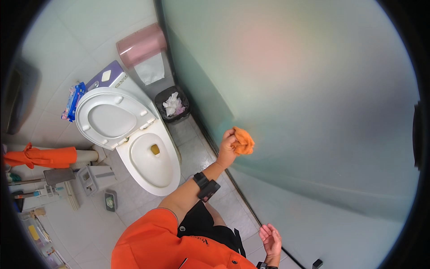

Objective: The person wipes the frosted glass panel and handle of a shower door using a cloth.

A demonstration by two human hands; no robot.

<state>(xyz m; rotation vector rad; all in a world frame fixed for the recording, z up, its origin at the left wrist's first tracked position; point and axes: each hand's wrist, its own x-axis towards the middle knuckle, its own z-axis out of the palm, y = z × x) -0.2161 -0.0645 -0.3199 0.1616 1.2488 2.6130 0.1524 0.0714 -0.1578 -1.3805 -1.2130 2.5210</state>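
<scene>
My left hand [227, 150] is closed on a crumpled orange cloth [243, 141], which is pressed against a large frosted glass panel [304, 121]. The left arm reaches up and forward, with a dark device strapped to its wrist. Lower right, my right hand [270, 240] is held up near the lower part of the glass, holding nothing. Its fingers are loosely bent and apart, and a dark band circles that wrist.
Left of my arm stands a toilet [154, 161] with its lid raised. Behind it are a black waste bin [172, 105], a pink paper holder [142, 45] and a blue packet [73, 102]. Brushes and a grey-white container [95, 179] stand at the left. A dark track [244, 201] edges the glass.
</scene>
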